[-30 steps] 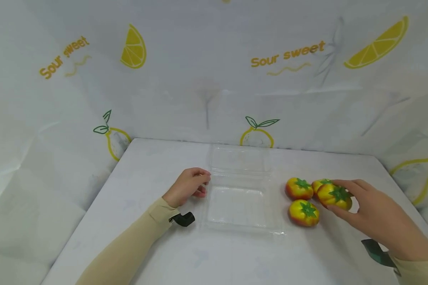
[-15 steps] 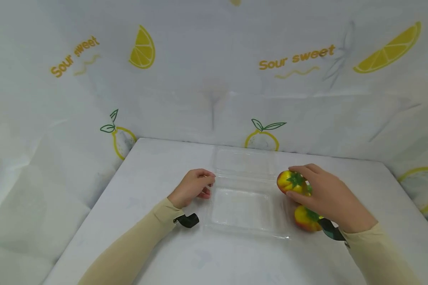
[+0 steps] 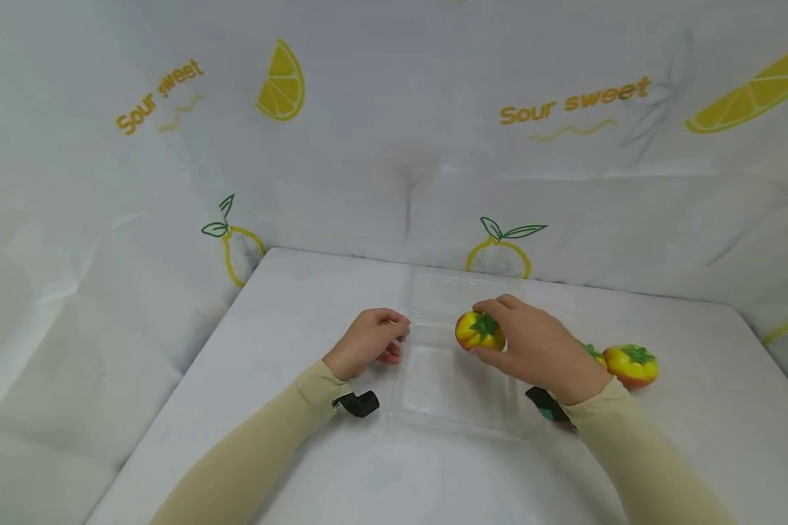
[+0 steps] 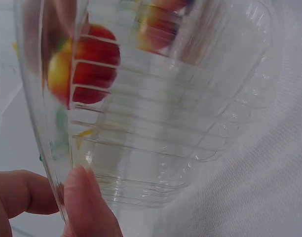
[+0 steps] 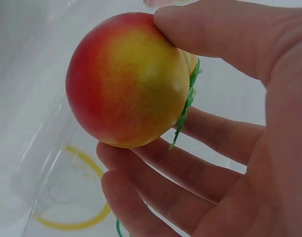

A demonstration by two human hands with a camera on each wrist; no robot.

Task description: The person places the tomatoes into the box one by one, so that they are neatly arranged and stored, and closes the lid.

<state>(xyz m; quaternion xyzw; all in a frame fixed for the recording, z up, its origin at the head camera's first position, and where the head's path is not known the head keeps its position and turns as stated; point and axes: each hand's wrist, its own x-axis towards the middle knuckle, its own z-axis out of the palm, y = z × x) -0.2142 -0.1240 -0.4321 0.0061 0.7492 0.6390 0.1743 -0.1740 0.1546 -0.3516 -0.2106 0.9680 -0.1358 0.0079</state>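
My left hand [image 3: 368, 341] is at the left side of a clear plastic clamshell box [image 3: 456, 424]. In the left wrist view its thumb [image 4: 87, 202] and finger pinch the box's rim. Over the box, my right hand [image 3: 541, 350] holds a red-and-yellow toy fruit [image 3: 476, 332] with a green leafy top. The right wrist view shows that toy fruit [image 5: 126, 81] held between thumb and fingertips, its leaves turned toward the palm. Through the box's ribbed wall [image 4: 156, 123] the fruit's red underside shows in the left wrist view.
Right of the box lie more toy fruits [image 3: 630, 366], partly hidden behind my right wrist. The box's lid [image 3: 433, 292] lies folded back toward the rear wall of printed cloth [image 3: 368, 197]. A black wrist mount [image 3: 357, 403] juts from my left sleeve.
My right hand has carried the toy fruit leftward from the group of fruits to above the box. The left hand has kept its place at the box's edge. The head view has shifted slightly.
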